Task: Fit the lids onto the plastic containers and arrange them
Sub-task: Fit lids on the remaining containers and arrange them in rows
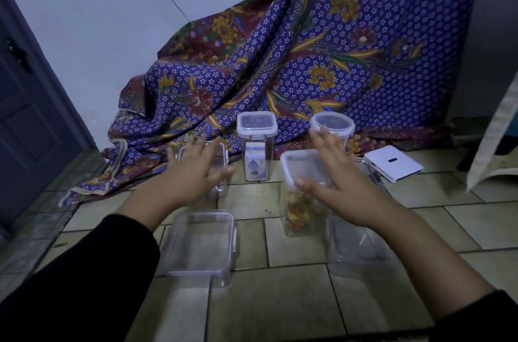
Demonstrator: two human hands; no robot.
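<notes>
Several clear plastic containers stand on the tiled floor. My left hand [193, 170] hovers with spread fingers over a lidded square container [220, 170] at the left. My right hand [333, 176] lies flat, fingers straight, on the lid of a tall container [297, 204] filled with colourful pieces. Behind stand a tall square container [255, 145] with a small carton inside and a round lidded container [332, 124]. A low lidded rectangular container [201, 246] sits near me at the left. An empty clear container [358, 246] is under my right forearm.
A purple patterned cloth [308, 61] drapes over something behind the containers. A white flat box [392, 163] lies on the floor at the right. A dark door [25, 106] stands at the left, and pale fabric [493, 145] hangs at the right edge.
</notes>
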